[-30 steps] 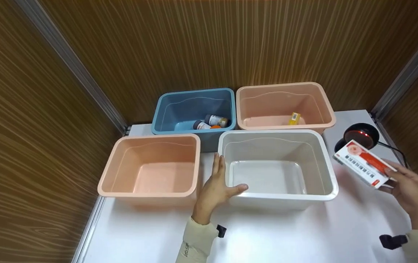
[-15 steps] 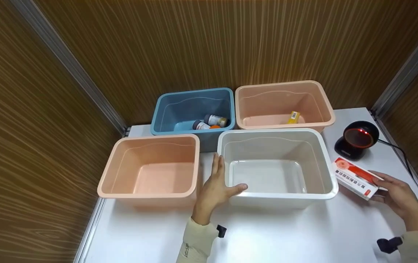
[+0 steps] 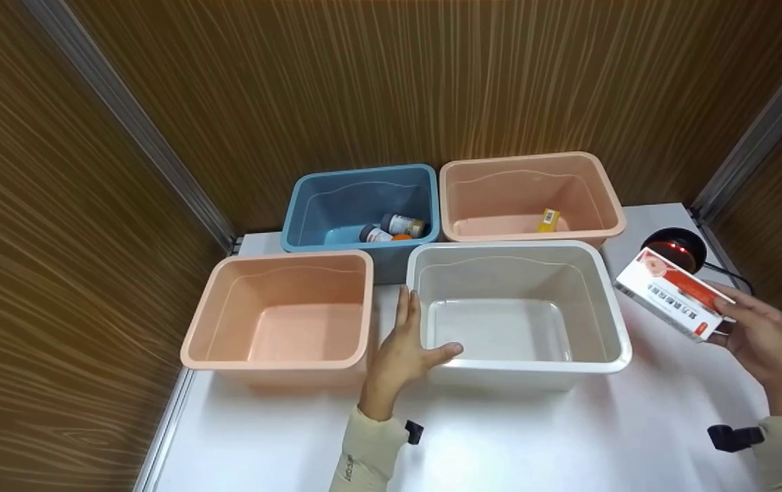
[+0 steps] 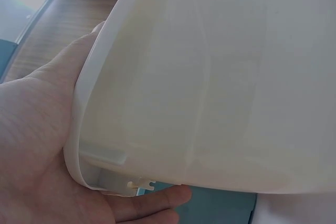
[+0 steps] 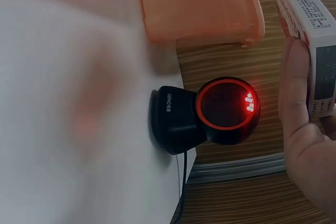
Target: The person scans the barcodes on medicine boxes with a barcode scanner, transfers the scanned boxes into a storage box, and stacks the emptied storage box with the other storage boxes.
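In the head view my right hand (image 3: pixel 770 338) grips one end of a white-and-red medicine box (image 3: pixel 674 294), raised over the table and tilted. Behind it stands a black desktop barcode scanner (image 3: pixel 677 242), partly covered by the box. The right wrist view shows the scanner's head (image 5: pixel 227 111) glowing red, with the box (image 5: pixel 320 38) held to its right. My left hand (image 3: pixel 397 359) lies against the near left corner of a white bin (image 3: pixel 520 367), fingers straight and thumb spread along the rim. Its palm meets that bin's corner (image 4: pixel 79 145) in the left wrist view.
A peach bin (image 3: pixel 274 365) stands left of the white one. Behind are a blue bin (image 3: pixel 363 173) holding bottles (image 3: pixel 403 225) and another peach bin (image 3: pixel 531 162) with a small yellow box (image 3: pixel 548 220). Wood-grain walls (image 3: pixel 431 82) enclose the table (image 3: pixel 513 437). The scanner's cable (image 3: pixel 725 268) runs right.
My right hand lowered the medicine box toward the scanner's base, uncovering the scanner, then raised it again so that it overlaps the scanner. My left hand stays at the white bin's corner.
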### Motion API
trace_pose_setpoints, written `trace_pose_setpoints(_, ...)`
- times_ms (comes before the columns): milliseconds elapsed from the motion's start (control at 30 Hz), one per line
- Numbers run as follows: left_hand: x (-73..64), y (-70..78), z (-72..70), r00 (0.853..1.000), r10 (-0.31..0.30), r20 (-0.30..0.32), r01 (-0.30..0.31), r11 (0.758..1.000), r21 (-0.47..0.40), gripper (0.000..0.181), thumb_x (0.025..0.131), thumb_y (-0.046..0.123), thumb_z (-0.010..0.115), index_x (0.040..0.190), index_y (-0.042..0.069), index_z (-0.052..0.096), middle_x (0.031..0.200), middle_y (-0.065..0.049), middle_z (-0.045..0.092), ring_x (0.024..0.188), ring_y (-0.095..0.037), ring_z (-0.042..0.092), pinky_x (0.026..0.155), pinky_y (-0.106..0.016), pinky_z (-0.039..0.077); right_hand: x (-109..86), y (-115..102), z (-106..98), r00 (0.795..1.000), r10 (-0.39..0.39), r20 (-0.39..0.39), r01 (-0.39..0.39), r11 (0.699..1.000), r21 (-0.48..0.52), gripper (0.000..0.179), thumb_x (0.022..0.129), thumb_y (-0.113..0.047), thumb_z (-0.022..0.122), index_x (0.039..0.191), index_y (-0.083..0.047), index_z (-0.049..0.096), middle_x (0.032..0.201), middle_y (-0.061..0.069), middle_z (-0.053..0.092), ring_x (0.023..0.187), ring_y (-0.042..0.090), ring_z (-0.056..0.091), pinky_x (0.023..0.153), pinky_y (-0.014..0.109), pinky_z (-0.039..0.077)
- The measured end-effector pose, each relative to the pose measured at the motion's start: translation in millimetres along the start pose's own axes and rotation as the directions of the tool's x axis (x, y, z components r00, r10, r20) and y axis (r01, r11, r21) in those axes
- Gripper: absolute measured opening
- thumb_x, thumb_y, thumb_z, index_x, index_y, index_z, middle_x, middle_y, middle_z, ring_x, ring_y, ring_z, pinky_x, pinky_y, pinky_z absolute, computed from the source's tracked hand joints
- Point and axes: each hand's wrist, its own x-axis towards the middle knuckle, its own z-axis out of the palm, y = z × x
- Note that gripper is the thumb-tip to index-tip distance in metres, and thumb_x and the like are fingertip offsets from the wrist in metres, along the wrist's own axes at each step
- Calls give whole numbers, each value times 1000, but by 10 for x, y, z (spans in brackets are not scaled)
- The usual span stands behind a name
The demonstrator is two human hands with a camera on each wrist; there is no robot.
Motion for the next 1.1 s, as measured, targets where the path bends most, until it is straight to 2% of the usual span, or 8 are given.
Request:
trace_pose_setpoints(100, 1, 4, 5, 1000, 0, 3, 0, 1000, -7, 126, 75, 77, 70, 163, 13, 7, 168, 4, -13, 141, -37, 38, 101, -49, 46, -9, 107, -47, 1000, 9, 14, -10, 1000, 22, 34, 106, -1, 46, 119, -10, 76, 105, 5, 71, 85, 24, 71, 69, 38, 60)
trace_pose_setpoints(333, 3, 9, 15, 1000, 5, 7, -5, 1000, -12, 125, 76, 76, 71, 163, 13, 7, 168, 4, -13, 141, -37, 38, 102, -50, 45, -58, 269, -201, 993, 116, -4, -116, 990, 84, 34, 107, -4, 46, 112, -14, 78, 102, 6, 71, 86, 25, 72, 71, 38, 60)
trace_pose_setpoints(467, -6, 1, 8, 1000, 11, 4, -11, 1000, 4, 124, 77, 76, 69, 163, 12, 7, 168, 5, -13, 140, -36, 40, 100, -48, 47, -68, 286, -233, 990, 137, -19, -137, 990, 32, 33, 107, -5, 47, 112, -16, 78, 101, 3, 70, 86, 24, 71, 72, 39, 60)
trace_pose_setpoints(567, -12, -2, 3, 1000, 12, 1, -12, 1000, 9, 124, 77, 76, 69, 163, 12, 6, 168, 6, -13, 138, -36, 41, 99, -47, 47, -77, 291, -254, 986, 159, -56, -162, 985, -51, 31, 106, -6, 51, 111, -20, 79, 100, -1, 70, 84, 22, 70, 71, 39, 60)
trace_pose_setpoints(700, -15, 4, -1, 1000, 0, 3, 0, 1000, -1, 123, 77, 75, 70, 163, 14, 6, 168, 6, -13, 140, -36, 39, 102, -49, 45, -88, 293, -278, 980, 177, -94, -188, 973, -130, 30, 105, -9, 54, 110, -25, 79, 98, -4, 69, 82, 19, 70, 69, 38, 60)
trace_pose_setpoints(800, -14, 11, -6, 1000, -9, 5, 9, 1000, -9, 122, 79, 71, 72, 163, 14, 6, 168, 7, -14, 140, -37, 38, 104, -51, 44, -90, 285, -288, 982, 166, -92, -176, 977, -123, 31, 105, -9, 53, 110, -25, 79, 98, -4, 69, 82, 19, 69, 68, 37, 59)
trace_pose_setpoints(900, -11, 15, -11, 1000, -12, 5, 12, 1000, -9, 120, 80, 69, 73, 163, 14, 6, 168, 6, -13, 139, -37, 39, 104, -51, 44, -91, 254, -286, 987, 140, -73, -146, 987, -72, 31, 106, -9, 51, 113, -22, 78, 100, -3, 69, 84, 19, 69, 69, 37, 59)
trace_pose_setpoints(1100, -13, 20, -18, 1000, -16, 7, 16, 1000, 3, 123, 78, 74, 71, 163, 13, 7, 168, 6, -14, 139, -37, 40, 103, -51, 44, -74, 166, -218, 993, 96, -63, -94, 995, 28, 29, 106, -9, 52, 117, -17, 77, 103, 0, 70, 87, 21, 70, 71, 37, 59)
